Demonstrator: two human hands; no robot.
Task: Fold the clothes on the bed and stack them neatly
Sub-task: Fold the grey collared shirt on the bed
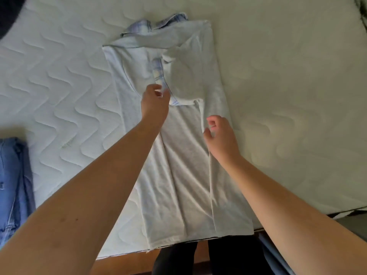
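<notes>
From the head camera we see a pale grey polo shirt [184,155] lying lengthwise on the white quilted mattress [59,92], its hem at the near edge of the bed and its collar at the far end. Both long sides are folded inward, so the shirt forms a narrow strip with two lengthwise creases running down it. The collar [158,24] and the button placket [157,73] show a light blue plaid lining. A short sleeve [182,80] is folded across the chest, its cuff lying just right of the placket.

Our left hand [155,104] is over the chest area at the lower end of the placket, thumb and fingers curled together on a bit of the fabric there, pinching it. Our right hand [220,135] hovers at the right-hand fold of the shirt with its fingers loosely curled; we cannot tell whether it holds the cloth edge or merely sits above it.

At the left edge of the bed lies a blue denim garment [12,185], well apart from the shirt.
</notes>
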